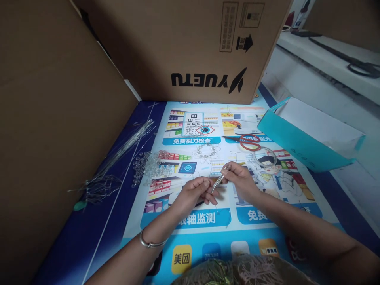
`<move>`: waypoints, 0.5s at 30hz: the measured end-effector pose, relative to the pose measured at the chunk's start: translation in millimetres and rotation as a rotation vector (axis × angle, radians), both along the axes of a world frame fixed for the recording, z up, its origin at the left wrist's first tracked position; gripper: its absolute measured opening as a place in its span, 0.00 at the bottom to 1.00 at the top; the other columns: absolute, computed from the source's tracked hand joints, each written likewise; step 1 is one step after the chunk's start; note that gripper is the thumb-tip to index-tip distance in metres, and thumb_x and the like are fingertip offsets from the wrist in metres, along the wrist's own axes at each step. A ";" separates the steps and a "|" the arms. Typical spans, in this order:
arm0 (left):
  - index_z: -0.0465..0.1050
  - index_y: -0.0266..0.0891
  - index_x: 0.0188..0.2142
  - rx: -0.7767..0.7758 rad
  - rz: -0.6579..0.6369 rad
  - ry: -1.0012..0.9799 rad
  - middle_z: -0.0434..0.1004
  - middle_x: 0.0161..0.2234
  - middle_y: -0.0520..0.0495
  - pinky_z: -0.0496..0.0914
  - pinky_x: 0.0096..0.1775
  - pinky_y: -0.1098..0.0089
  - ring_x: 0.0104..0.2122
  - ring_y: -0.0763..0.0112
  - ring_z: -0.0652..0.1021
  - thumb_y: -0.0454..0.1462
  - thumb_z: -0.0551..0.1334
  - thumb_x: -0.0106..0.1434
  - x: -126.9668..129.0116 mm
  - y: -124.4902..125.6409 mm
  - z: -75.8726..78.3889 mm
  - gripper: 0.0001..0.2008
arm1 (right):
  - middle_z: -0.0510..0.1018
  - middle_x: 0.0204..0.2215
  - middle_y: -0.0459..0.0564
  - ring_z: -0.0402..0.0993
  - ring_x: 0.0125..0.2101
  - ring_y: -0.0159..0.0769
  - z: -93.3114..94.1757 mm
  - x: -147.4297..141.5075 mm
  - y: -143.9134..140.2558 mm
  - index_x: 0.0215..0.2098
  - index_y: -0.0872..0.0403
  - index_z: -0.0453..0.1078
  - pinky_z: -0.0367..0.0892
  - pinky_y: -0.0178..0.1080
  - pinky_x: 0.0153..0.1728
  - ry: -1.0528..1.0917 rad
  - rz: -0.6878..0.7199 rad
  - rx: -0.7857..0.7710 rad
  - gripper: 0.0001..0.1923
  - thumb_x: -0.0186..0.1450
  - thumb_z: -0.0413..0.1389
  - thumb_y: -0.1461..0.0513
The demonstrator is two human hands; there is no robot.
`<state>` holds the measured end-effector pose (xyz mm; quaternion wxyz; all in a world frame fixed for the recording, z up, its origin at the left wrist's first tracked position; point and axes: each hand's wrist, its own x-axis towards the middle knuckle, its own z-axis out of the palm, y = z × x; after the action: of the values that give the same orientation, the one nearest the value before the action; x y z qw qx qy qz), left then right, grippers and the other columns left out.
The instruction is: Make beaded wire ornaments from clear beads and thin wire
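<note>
My right hand (240,180) is closed round slim silver tweezers (219,183), which slant down toward my other hand. Thumb and forefinger of my left hand (199,190) are pinched together beside the tweezers' tip; what lies between them is too small to make out. A thin wire (228,217) curves over the printed sheet below my hands. Just beyond them lies a ring of clear beads with looped wire (206,152). Loose clear beads (151,168) are heaped to the left. Red-handled scissors (249,141) and a coil of wire (265,156) lie beyond my right hand.
A bundle of thin wires (118,154) lies at the left. Large cardboard panels (190,47) stand at the back and left. An open teal box (305,142) sits at the right, near a white ledge (335,51) holding dark scissors (353,61).
</note>
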<state>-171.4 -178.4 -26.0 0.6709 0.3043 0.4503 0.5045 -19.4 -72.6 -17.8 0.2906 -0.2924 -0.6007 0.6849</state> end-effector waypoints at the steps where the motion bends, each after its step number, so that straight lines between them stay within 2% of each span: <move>1: 0.65 0.34 0.38 0.001 -0.001 0.017 0.77 0.31 0.41 0.63 0.25 0.74 0.25 0.69 0.77 0.44 0.53 0.63 -0.1 -0.1 -0.7 0.13 | 0.67 0.21 0.41 0.63 0.24 0.28 0.2 0.2 1.6 0.31 0.54 0.65 0.59 0.33 0.28 0.008 -0.023 0.000 0.08 0.60 0.54 0.57; 5: 0.68 0.36 0.41 0.076 0.016 0.274 0.76 0.30 0.44 0.65 0.28 0.72 0.26 0.71 0.76 0.42 0.53 0.63 -0.7 -1.2 -4.5 0.13 | 0.67 0.21 0.41 0.62 0.23 0.27 3.1 1.3 9.4 0.29 0.54 0.65 0.58 0.33 0.27 0.070 -0.083 0.002 0.07 0.61 0.54 0.58; 10: 0.74 0.39 0.40 0.409 0.148 0.797 0.74 0.37 0.44 0.66 0.43 0.66 0.39 0.68 0.72 0.37 0.55 0.62 -4.6 -2.7 -6.3 0.11 | 0.67 0.21 0.42 0.63 0.24 0.27 15.7 6.0 24.1 0.28 0.54 0.64 0.59 0.33 0.27 0.126 -0.180 0.069 0.07 0.60 0.54 0.59; 12: 0.74 0.41 0.41 0.497 0.125 0.919 0.72 0.37 0.44 0.66 0.41 0.66 0.40 0.68 0.71 0.35 0.55 0.62 -5.1 -3.1 -5.5 0.11 | 0.67 0.21 0.41 0.63 0.23 0.27 21.0 8.5 30.1 0.27 0.53 0.63 0.59 0.33 0.27 0.142 -0.213 0.101 0.07 0.60 0.54 0.59; 15: 0.72 0.45 0.44 0.618 0.018 1.058 0.73 0.35 0.46 0.65 0.39 0.65 0.38 0.69 0.71 0.33 0.54 0.62 -0.4 -3.1 -3.5 0.13 | 0.67 0.20 0.41 0.63 0.22 0.27 25.0 11.0 36.0 0.28 0.53 0.64 0.59 0.33 0.26 0.151 -0.257 0.157 0.07 0.60 0.54 0.58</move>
<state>-171.8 -181.5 -29.5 0.2328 0.6903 0.5576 0.3979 -8.4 -36.6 7.2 0.4421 -0.2911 -0.5864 0.6131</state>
